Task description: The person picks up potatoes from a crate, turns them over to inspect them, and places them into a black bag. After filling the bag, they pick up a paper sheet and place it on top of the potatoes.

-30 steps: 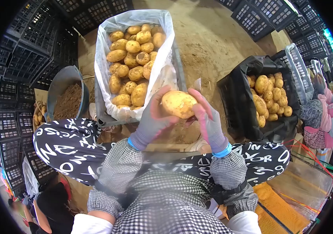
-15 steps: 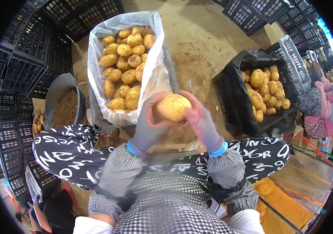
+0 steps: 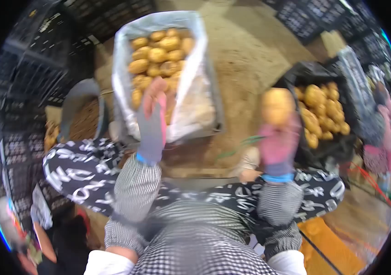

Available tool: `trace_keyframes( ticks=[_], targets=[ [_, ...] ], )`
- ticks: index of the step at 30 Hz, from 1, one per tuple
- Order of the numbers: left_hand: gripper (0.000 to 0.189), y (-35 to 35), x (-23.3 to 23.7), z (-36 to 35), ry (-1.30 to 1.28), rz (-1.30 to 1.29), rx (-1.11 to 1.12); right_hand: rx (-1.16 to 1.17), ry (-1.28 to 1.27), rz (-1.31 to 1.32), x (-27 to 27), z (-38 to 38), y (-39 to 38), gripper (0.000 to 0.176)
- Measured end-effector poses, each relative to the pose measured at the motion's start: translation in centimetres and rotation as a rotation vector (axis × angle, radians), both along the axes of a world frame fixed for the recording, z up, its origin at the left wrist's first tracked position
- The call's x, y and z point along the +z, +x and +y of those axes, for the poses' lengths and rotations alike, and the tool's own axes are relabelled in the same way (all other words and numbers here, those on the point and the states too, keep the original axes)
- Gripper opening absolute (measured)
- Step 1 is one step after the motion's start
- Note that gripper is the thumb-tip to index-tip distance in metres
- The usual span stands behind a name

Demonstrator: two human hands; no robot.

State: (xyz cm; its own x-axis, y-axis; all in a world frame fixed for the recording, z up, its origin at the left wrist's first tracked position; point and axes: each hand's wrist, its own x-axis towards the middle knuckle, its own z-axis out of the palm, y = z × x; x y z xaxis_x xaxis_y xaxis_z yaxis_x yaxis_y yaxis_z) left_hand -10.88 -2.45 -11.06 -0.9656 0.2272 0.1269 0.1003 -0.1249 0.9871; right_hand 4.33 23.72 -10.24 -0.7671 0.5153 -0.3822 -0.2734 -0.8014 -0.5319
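Note:
My right hand (image 3: 279, 144), in a grey and pink glove, is shut on a potato (image 3: 278, 105), blurred by motion, beside the black-lined crate (image 3: 291, 82) of potatoes. Over at the white-lined crate (image 3: 121, 59), my left hand (image 3: 152, 117) reaches above the loose potatoes (image 3: 158, 55). Its fingers point away from me, stretched out, with nothing visible in them. The fingertips show skin beyond the glove and overlap some potatoes, but contact is hard to judge.
A bucket of brown soil (image 3: 84, 118) stands left of the white-lined crate. Stacked black plastic crates (image 3: 35, 75) rise at the left. Green string (image 3: 239, 147) shows near my foot. An orange mesh sack (image 3: 333, 247) lies at lower right, and a person in pink (image 3: 390, 133) is at far right.
My hands have parted. The right hand carried the potato rightward toward the black-lined crate, while the left let go and moved left and forward over the white-lined crate. The camera view shifted slightly.

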Motion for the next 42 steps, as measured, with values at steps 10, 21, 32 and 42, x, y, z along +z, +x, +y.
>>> trace_keyframes(
  ticks=[10, 21, 32, 42],
  targets=[
    [0.047, -10.7, -8.6, -8.4, -1.469, 0.031, -0.323, -0.101, 0.463, -0.037, 1.3, 2.4, -0.3, 0.04],
    [0.064, -11.7, -13.0, -7.7, -1.701, -0.227, -0.64, -0.029, 0.243, -0.023, 1.2, 1.0, -0.8, 0.038],
    [0.051, -10.3, 1.0, -9.0, -0.34, -0.809, -0.467, 0.326, 0.506, -0.178, 1.3, -4.6, -1.7, 0.042],
    [0.056, 2.8, 4.4, 0.8, -0.294, -0.17, -0.547, 0.624, 0.586, 0.001, -0.5, -8.0, -2.3, 0.08]
  ],
)
